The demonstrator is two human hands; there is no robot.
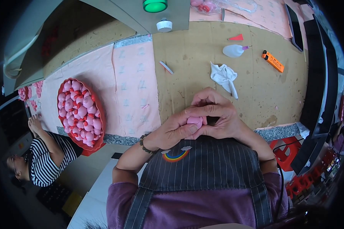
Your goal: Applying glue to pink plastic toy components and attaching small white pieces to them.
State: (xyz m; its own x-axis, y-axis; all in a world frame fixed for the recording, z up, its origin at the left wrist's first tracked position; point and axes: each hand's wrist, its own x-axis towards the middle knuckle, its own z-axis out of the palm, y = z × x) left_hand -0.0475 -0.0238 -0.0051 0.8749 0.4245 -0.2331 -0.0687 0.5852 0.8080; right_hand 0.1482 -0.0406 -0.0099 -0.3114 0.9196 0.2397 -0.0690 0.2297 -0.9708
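Note:
A small, rounded, glossy pink piece (195,121) is held between my two hands, close in front of my apron. My left hand (174,131), with a beaded bracelet at its wrist, is closed with the thumb pressing on the piece. My right hand (221,116) curls round the other side, its fingertips meeting at the piece. The fingers cover much of it, so its full shape is hidden. To the left, a red scalloped tray (99,103) is heaped with similar pink pieces (80,110) that have red parts.
Brown cardboard (187,49) covers the table, with pink cloth (135,87) on the left. Beyond my hands lie a crumpled white cloth (223,76), a squeeze bottle (233,50), its red cap (237,37), and an orange lighter (273,61). A person in stripes (49,160) sits left.

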